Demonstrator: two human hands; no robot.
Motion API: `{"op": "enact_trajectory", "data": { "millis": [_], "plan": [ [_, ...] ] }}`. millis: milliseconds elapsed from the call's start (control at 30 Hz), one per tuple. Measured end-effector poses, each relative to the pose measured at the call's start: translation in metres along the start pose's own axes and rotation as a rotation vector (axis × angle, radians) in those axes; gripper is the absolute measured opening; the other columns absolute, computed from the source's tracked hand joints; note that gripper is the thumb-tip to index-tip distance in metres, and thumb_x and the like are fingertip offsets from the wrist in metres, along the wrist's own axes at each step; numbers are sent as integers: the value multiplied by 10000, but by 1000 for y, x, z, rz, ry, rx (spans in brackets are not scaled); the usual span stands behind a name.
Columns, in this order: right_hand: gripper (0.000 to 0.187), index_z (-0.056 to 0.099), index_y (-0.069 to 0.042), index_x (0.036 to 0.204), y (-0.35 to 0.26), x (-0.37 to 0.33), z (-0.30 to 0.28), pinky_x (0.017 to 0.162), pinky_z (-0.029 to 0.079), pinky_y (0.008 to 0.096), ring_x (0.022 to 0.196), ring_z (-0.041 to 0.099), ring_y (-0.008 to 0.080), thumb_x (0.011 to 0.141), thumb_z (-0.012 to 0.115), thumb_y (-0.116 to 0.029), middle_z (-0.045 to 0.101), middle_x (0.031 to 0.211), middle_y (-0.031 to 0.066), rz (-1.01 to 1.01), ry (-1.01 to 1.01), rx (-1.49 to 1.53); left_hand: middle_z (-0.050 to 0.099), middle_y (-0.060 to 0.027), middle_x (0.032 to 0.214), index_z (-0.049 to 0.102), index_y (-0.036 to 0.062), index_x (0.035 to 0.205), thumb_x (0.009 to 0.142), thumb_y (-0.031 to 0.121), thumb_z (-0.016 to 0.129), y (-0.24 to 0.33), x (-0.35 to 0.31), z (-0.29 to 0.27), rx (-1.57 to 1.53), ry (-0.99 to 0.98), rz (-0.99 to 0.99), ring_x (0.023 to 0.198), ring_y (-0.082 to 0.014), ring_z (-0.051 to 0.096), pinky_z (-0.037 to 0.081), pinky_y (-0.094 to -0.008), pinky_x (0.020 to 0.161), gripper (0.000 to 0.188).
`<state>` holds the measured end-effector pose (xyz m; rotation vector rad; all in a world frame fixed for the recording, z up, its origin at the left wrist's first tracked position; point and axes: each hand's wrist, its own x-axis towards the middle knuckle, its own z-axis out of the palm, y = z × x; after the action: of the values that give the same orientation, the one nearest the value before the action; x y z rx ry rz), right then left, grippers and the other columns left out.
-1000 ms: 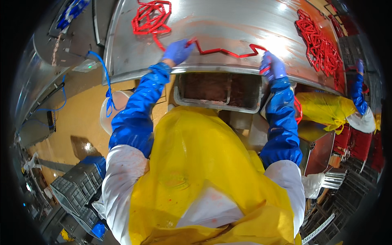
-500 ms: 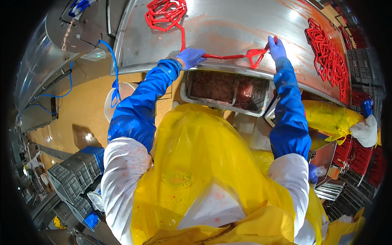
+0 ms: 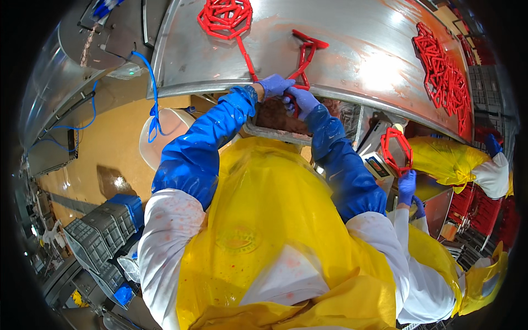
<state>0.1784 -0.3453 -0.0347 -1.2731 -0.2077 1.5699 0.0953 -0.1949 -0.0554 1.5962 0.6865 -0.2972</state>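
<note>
The red sausage chain (image 3: 246, 59) slants down from its coil (image 3: 223, 23) on the steel counter (image 3: 352, 44) to the left hand (image 3: 274, 85) at the near edge; that hand's fingers lie extended toward the right hand, and how firmly they grip cannot be told. The right hand (image 3: 303, 104) is curled closed around a red link just beside it, probably so the two can control one short stretch. Links zigzag up the counter beyond them, seemingly laid loose to avoid tangling. The meat tub (image 3: 275, 133) sits below the edge. Rightward, a co-worker's hand (image 3: 407, 187) is at a red loop (image 3: 386, 153); a heaped pile of red links (image 3: 443, 77) lies apart, near the counter's far right.
</note>
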Motion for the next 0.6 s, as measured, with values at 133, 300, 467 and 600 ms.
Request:
{"op": "enact_trajectory", "data": {
  "millis": [133,300,467,600],
  "plan": [
    [263,676,-47,998,45,29,1,682,522,407,766,667,310,1018,538,-270,709,866,128,-667,510,-883,684,-50,768,718,38,866,1015,431,549,-5,3,-14,54,-74,-81,564,-122,560,458,-273,529,452],
    [281,700,-72,983,-8,-7,-1,857,525,514,975,658,400,1001,515,-283,697,1046,203,-323,367,-1592,725,-87,846,703,30,897,1029,350,555,-4,-40,-22,-201,-23,-8,620,-114,643,488,-239,554,377],
    [289,689,-100,1110,-78,2,3,876,515,499,1080,639,372,844,708,-210,674,1167,152,-1097,423,-1585,732,-145,1065,687,20,1185,943,236,697,23,-38,-24,53,357,551,961,-222,696,544,-374,871,324],
    [364,685,-122,1112,-99,-16,36,890,447,530,1061,634,342,755,745,-163,674,1063,134,-1234,275,-1663,706,-40,1118,638,48,1264,939,260,729,23,-23,-7,-472,179,671,1001,-128,639,545,-315,855,398]
  ]
}}
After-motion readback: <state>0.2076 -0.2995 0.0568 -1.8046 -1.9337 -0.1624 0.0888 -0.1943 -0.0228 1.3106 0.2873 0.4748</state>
